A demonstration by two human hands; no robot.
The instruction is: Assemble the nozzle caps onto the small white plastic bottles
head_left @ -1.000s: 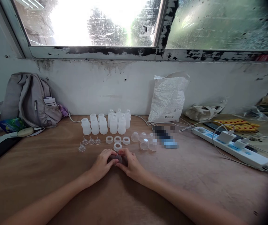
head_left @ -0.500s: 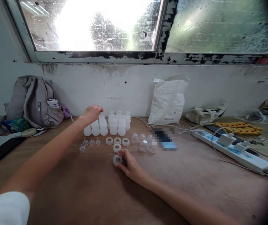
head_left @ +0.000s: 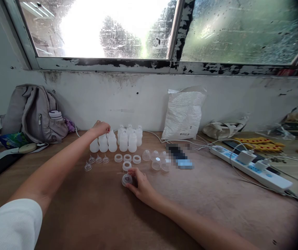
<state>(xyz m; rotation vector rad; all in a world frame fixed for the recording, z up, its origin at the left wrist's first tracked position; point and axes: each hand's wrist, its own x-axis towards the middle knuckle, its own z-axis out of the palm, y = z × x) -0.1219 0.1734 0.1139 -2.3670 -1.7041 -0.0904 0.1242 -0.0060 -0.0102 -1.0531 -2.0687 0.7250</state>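
Note:
My left hand [head_left: 101,128] reaches to the back left group of bottles, its fingers closed at the top of a frosted white baby bottle in the rear row; the hand partly hides the grip. Other open-necked baby bottles [head_left: 103,144] stand in front of it. Near the table's middle, my right hand [head_left: 141,184] has thumb and fingers closed round the edge of a clear bottle nipple seated in a screw ring [head_left: 127,179]. Just beyond lie several white screw rings [head_left: 127,158], with loose clear nipples [head_left: 98,159] to their left and clear domed caps [head_left: 156,163] to their right.
Nippled bottles [head_left: 132,143] stand right of the open ones. Behind are a white padded bag [head_left: 182,114] and a grey backpack [head_left: 31,111]. On the right are a blurred-out phone-like item [head_left: 178,158] and a power strip [head_left: 253,170] with cables.
My left hand has left the nipple and ring, moved forward and left to the bottles, then lowered slightly there. My right hand stays at the nipple and ring. The view has shifted slightly.

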